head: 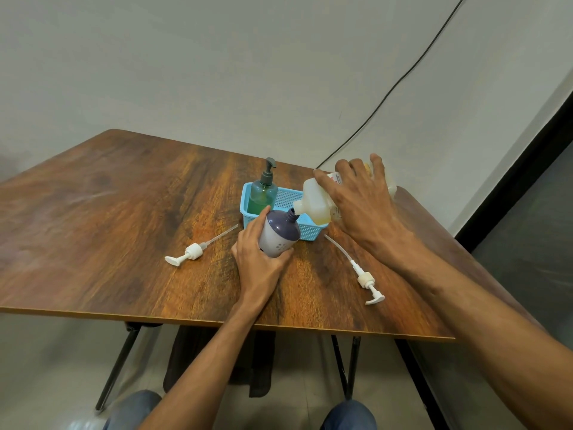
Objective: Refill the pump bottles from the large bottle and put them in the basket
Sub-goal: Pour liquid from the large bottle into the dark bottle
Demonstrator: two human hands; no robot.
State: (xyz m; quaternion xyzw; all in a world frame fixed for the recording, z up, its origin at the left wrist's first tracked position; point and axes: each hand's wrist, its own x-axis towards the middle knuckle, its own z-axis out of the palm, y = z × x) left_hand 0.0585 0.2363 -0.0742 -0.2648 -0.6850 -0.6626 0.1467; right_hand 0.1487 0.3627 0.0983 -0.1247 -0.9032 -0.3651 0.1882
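My left hand (259, 259) grips a purple and white pump bottle (280, 232) with its cap off, tilted toward the right. My right hand (359, 200) holds the large translucent bottle (316, 201) of yellowish liquid tipped over, its mouth at the purple bottle's open neck. Behind them sits a blue basket (280, 200) holding a green pump bottle (263, 189) with a dark pump. Two white pump heads with tubes lie on the table: one to the left (192, 252), one to the right (362, 276).
The wooden table (124, 212) ends at a front edge near my knees and a right edge beside a dark floor strip. A black cable (403, 76) runs down the wall behind the basket.
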